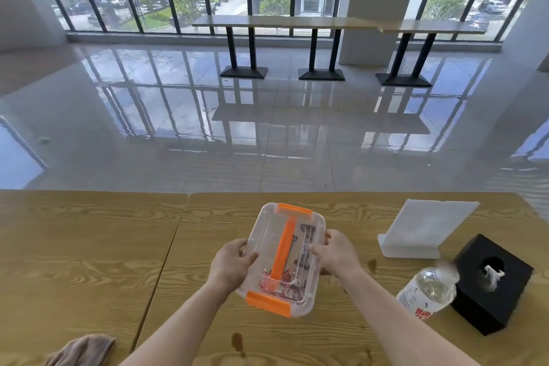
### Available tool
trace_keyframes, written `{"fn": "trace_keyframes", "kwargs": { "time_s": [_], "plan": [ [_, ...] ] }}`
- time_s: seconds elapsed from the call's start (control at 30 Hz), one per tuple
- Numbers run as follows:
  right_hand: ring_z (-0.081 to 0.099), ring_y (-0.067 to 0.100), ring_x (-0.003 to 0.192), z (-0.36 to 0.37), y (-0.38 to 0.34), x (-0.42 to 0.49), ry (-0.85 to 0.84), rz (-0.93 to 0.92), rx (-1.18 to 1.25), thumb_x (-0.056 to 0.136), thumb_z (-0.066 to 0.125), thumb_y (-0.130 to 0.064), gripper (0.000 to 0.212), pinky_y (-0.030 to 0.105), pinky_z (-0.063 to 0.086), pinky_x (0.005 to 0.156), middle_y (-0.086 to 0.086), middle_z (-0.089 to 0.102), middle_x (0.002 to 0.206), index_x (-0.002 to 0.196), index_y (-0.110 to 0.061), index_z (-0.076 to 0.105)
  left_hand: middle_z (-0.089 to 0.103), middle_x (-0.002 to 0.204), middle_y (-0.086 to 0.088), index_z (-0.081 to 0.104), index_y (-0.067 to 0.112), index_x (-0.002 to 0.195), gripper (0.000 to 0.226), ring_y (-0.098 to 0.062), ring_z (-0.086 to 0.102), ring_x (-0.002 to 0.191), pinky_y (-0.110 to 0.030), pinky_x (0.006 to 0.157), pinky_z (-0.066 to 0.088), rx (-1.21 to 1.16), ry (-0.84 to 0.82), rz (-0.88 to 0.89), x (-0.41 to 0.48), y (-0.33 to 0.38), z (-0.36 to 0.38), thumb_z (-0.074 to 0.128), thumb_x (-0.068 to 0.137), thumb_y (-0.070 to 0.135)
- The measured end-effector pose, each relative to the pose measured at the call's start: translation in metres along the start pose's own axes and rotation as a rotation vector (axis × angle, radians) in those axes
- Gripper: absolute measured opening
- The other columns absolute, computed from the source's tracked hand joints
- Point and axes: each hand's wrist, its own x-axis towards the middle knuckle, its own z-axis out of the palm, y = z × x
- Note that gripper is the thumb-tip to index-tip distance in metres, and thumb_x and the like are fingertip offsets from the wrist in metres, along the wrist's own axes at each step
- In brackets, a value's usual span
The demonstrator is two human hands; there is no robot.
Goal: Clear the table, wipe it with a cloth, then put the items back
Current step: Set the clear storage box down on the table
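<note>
Over the middle of the wooden table, in front of me, I have a clear plastic storage box held between both hands. Its lid has an orange carry handle running along it and an orange latch at each short end; red and dark packets show through the plastic. My left hand grips the box's left long side, thumb over the lid and fingers curled under the edge. My right hand grips the opposite long side the same way. The box sits at a slant, and I cannot tell whether its base touches the tabletop.

To the right of the box, apart from it, stands a white sign holder. Nearer me on that side, a water bottle with a red label leans just beside a black tissue box with a tissue poking from its round opening. A brownish cloth lies crumpled at the lower left edge of the view. A brown spill mark is on the wood near my left forearm, and a smaller stain lies by my right wrist.
</note>
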Motion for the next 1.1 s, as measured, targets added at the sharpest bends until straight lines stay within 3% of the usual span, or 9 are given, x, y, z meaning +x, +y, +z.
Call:
{"fn": "trace_keyframes", "kwargs": {
  "time_s": [0.2, 0.37, 0.5, 0.63, 0.87, 0.97, 1.1],
  "plan": [
    [0.072, 0.014, 0.076, 0.03, -0.038, 0.007, -0.104, -0.087, -0.017, 0.088, 0.072, -0.021, 0.005, 0.042, 0.062, 0.078, -0.004, 0.074, 0.085, 0.09, -0.02, 0.067, 0.075, 0.08, 0.006, 0.068, 0.036, 0.099, 0.012, -0.012, 0.073, 0.069, -0.045, 0.073, 0.062, -0.005, 0.131, -0.016, -0.01, -0.013, -0.038, 0.063, 0.095, 0.027],
    [0.072, 0.016, 0.079, 0.07, -0.077, 0.009, -0.156, -0.145, -0.007, 0.087, 0.074, -0.021, 0.007, 0.043, 0.061, 0.08, -0.003, 0.074, 0.086, 0.091, -0.02, 0.068, 0.076, 0.082, 0.007, 0.071, 0.037, 0.101, 0.014, -0.015, 0.072, 0.073, -0.046, 0.074, 0.061, 0.0, 0.21, -0.041, -0.008, -0.035, -0.085, 0.062, 0.095, 0.029],
    [0.073, 0.019, 0.076, 0.112, -0.117, 0.006, -0.194, -0.179, 0.015, 0.084, 0.073, -0.018, 0.007, 0.047, 0.062, 0.077, 0.001, 0.074, 0.085, 0.089, -0.017, 0.068, 0.074, 0.081, 0.009, 0.066, 0.044, 0.088, 0.016, -0.016, 0.07, 0.077, -0.043, 0.075, 0.059, 0.019, 0.282, -0.044, -0.002, -0.058, -0.133, 0.062, 0.095, 0.03],
    [0.072, 0.019, 0.077, 0.163, -0.155, 0.001, -0.197, -0.199, -0.007, 0.085, 0.073, -0.017, 0.008, 0.045, 0.061, 0.079, 0.002, 0.073, 0.086, 0.089, -0.017, 0.066, 0.073, 0.079, 0.007, 0.071, 0.036, 0.104, 0.015, -0.015, 0.07, 0.075, -0.038, 0.071, 0.057, 0.021, 0.309, -0.054, 0.01, -0.089, -0.185, 0.061, 0.095, 0.031],
    [0.073, 0.02, 0.078, 0.262, -0.214, -0.001, -0.249, -0.155, -0.003, 0.081, 0.073, -0.02, 0.012, 0.047, 0.062, 0.075, 0.002, 0.073, 0.087, 0.092, -0.019, 0.066, 0.073, 0.082, 0.007, 0.071, 0.032, 0.109, 0.017, -0.015, 0.069, 0.076, -0.037, 0.071, 0.055, 0.035, 0.337, -0.089, 0.031, -0.146, -0.273, 0.061, 0.096, 0.028],
    [0.074, 0.02, 0.074, 0.3, -0.234, -0.002, -0.27, -0.142, -0.01, 0.08, 0.072, -0.022, 0.016, 0.046, 0.063, 0.072, 0.003, 0.073, 0.089, 0.095, -0.019, 0.065, 0.071, 0.082, 0.008, 0.071, 0.031, 0.108, 0.016, -0.014, 0.067, 0.076, -0.034, 0.065, 0.05, 0.048, 0.349, -0.115, 0.041, -0.169, -0.303, 0.06, 0.097, 0.027],
    [0.072, 0.02, 0.076, 0.342, -0.26, -0.005, -0.282, -0.136, -0.037, 0.085, 0.069, -0.02, 0.018, 0.045, 0.062, 0.075, 0.003, 0.071, 0.091, 0.101, -0.017, 0.062, 0.071, 0.077, 0.005, 0.065, 0.04, 0.092, 0.016, -0.018, 0.067, 0.073, -0.039, 0.071, 0.055, 0.047, 0.364, -0.15, 0.054, -0.196, -0.336, 0.06, 0.096, 0.025]
  ]
}}
